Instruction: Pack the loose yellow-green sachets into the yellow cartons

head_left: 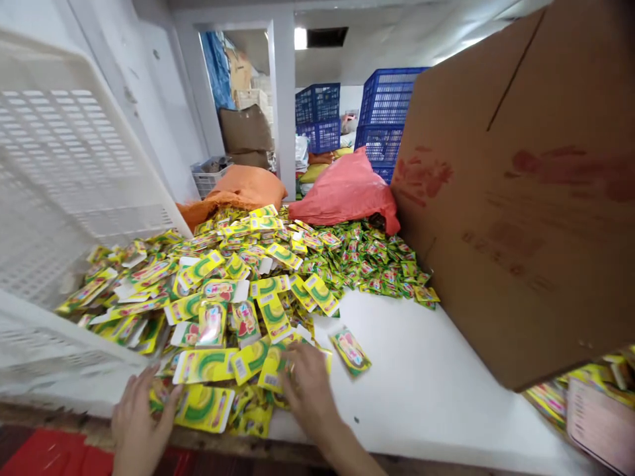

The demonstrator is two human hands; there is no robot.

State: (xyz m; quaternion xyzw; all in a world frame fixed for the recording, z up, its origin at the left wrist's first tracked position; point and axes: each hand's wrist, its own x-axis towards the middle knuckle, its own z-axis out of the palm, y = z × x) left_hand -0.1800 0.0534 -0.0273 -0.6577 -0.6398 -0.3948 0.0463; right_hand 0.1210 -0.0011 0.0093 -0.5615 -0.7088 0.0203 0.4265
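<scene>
A heap of small yellow-and-green printed cardboard boxes [206, 403] covers the left and middle of the white tabletop. At the heap's near left edge is my left hand [141, 420], thumb and fingers apart around the end of a box, not closed on it. My right hand [310, 390] has its fingers bent against one yellow box [272, 370] at the front of the pile; its fingertips are partly hidden. A single box [350, 350] lies apart, to the right of that hand. Green sachets [367, 258] are piled behind, toward the right.
A white slotted crate [54, 152] lies tipped at left. A large brown carton [516, 198] stands tilted at right, beside more packets and a pale phone-like slab [600, 423]. Orange [248, 185] and red [347, 188] sacks lie behind the heap; blue crates [389, 99] are stacked beyond.
</scene>
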